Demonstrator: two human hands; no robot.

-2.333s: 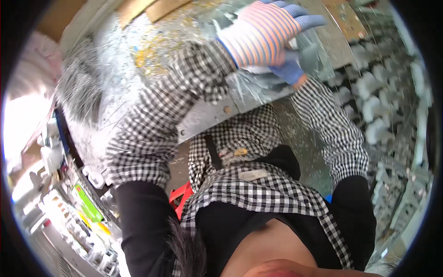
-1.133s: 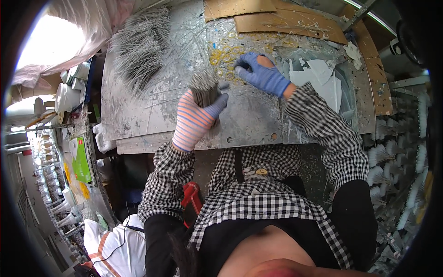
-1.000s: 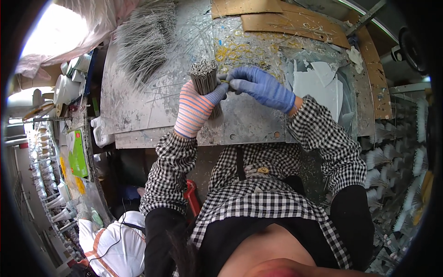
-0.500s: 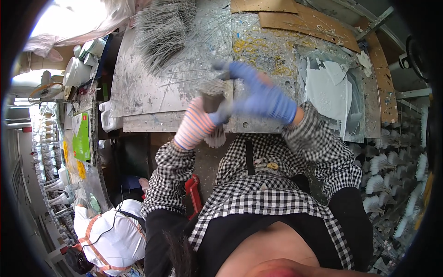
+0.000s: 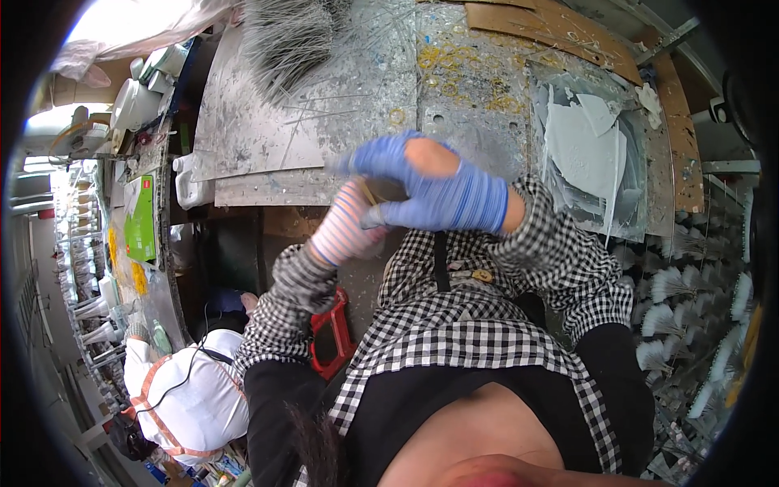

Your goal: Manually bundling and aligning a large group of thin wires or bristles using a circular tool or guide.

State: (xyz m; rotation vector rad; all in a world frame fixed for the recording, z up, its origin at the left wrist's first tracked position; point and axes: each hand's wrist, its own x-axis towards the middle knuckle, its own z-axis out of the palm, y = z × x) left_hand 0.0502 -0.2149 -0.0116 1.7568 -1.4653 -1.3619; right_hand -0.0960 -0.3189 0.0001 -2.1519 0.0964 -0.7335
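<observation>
bench: spattered metal top, grey bristle heap at its far edge | right hand: blue glove, fingers curled over bundle just off bench's near edge | left hand: striped glove, clamped under bundle

A scuffed metal workbench carries a heap of thin wires, cardboard strips and white sheets.

Two gloved hands — one striped, one blue — one red stool, one white jug.
</observation>
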